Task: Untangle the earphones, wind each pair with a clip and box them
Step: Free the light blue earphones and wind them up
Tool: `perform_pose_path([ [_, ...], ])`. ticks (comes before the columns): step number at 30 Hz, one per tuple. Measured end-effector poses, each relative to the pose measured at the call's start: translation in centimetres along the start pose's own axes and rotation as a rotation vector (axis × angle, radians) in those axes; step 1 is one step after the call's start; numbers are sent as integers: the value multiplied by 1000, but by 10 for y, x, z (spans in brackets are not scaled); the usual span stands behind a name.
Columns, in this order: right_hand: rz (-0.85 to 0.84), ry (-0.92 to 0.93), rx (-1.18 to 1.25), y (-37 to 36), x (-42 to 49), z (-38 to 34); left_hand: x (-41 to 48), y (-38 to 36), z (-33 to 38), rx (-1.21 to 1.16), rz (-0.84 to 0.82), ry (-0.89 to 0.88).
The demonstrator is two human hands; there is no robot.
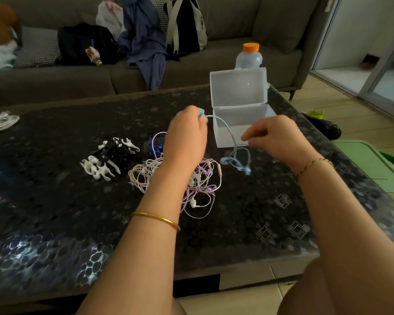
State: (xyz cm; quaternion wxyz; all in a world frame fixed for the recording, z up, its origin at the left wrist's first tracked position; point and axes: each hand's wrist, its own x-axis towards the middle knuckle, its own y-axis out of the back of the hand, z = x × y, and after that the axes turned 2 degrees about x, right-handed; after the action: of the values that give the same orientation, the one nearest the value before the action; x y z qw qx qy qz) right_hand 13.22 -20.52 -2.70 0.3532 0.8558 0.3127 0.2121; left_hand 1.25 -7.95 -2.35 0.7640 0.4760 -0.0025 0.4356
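We look down on a dark patterned counter [55, 212] whose landmark is a clear plastic box [223, 137], standing open with its lid upright. The left hand [187, 135] is raised just left of the box, and its fingers [191, 112] are curled round one end of the light blue earphones [231, 133]. From that grip the cord arches across the front of the box and drops to the counter just in front of it, where the rest lies in a loose loop.

The right hand [280, 137] hangs in front of the box's right half, its fingers [250, 134] loosely curled with the tips just beside the hanging cord. We cannot tell whether they pinch the cord, since the frame is blurred there.

In front of the box and to its left, partly under the left forearm, lies a tangle of pink, white and purple earphones [205, 178]. Dark blue earphones [154, 146] lie left of the box, beyond the tangle. Further left of the box lies a pile of black and white clips [107, 158]. Behind the box stands a bottle [248, 56] with an orange cap.
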Motion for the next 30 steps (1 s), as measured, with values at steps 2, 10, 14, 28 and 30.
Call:
perform_pose_path([
  [2, -61, -100, -104, -2, 5, 8, 0, 1, -1, -48, 56, 18],
  [10, -81, -322, -289, -17, 10, 20, 2, 2, 2, -262, 137, 35],
  [14, 274, -190, 101, -21, 9, -1, 0, 1, 8, -267, 83, 7],
  [28, 71, 138, 556, -21, 0, -30, -3, -2, 6, -271, -373, 12],
  [30, 118, 104, 516, -23, 2, -28, -5, -1, 9, -399, -476, 30],
])
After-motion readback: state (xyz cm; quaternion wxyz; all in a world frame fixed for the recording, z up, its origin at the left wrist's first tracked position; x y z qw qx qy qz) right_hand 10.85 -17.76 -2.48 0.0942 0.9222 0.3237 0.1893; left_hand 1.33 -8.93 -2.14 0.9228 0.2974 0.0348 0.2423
